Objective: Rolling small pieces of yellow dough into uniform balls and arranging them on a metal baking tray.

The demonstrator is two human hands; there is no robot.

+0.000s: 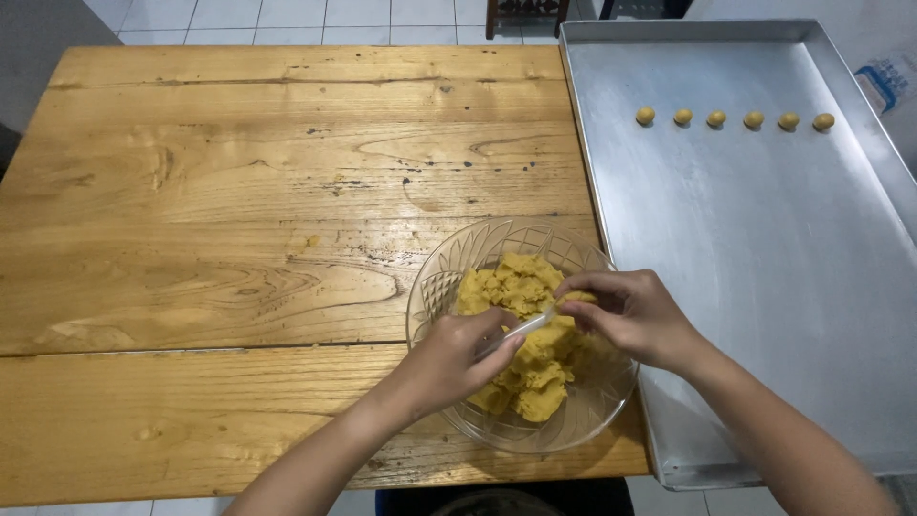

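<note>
A clear cut-glass bowl sits near the front edge of a wooden table and holds crumbly yellow dough. My left hand is over the bowl, gripping a small spoon whose tip reaches into the dough. My right hand is beside it, its fingertips pinching a small lump of dough at the spoon's tip. To the right lies a large metal baking tray with a row of several small yellow dough balls near its far end.
The tray overhangs the table's right side. White floor tiles and a dark chair leg show beyond the table's far edge. A white package with blue print lies right of the tray.
</note>
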